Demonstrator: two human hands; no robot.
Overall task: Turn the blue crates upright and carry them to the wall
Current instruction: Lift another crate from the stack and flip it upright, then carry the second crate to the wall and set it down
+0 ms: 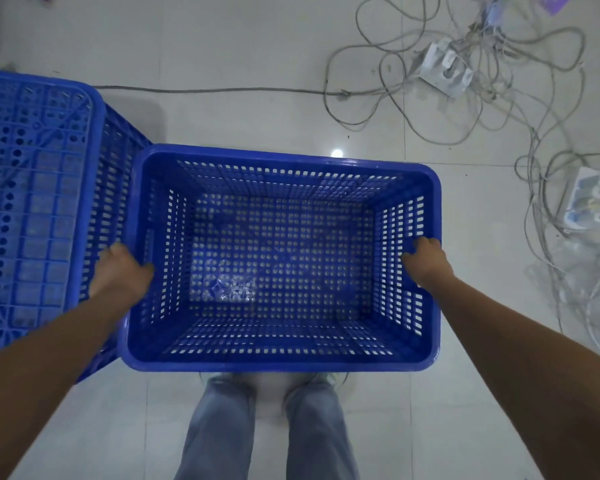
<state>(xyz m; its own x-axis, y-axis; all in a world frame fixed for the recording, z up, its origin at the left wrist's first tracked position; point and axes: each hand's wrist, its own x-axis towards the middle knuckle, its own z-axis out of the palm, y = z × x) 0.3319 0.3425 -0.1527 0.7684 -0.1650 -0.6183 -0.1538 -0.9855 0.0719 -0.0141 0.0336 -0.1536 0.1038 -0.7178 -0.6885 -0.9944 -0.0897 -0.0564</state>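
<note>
The upright crate (281, 261) is blue plastic with perforated walls and floor, rounded corners and a thick rim, its open top facing the camera, held above the tiled floor (257, 116) before the person's legs (267, 427). The left hand (122, 271) grips its left rim, the right hand (426, 261) its right rim. A second crate (39, 202) sits bottom-up just beside it on the left.

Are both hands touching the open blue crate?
Touching. The head view shows the left hand and the right hand each curled over a side rim of the upright crate.
</note>
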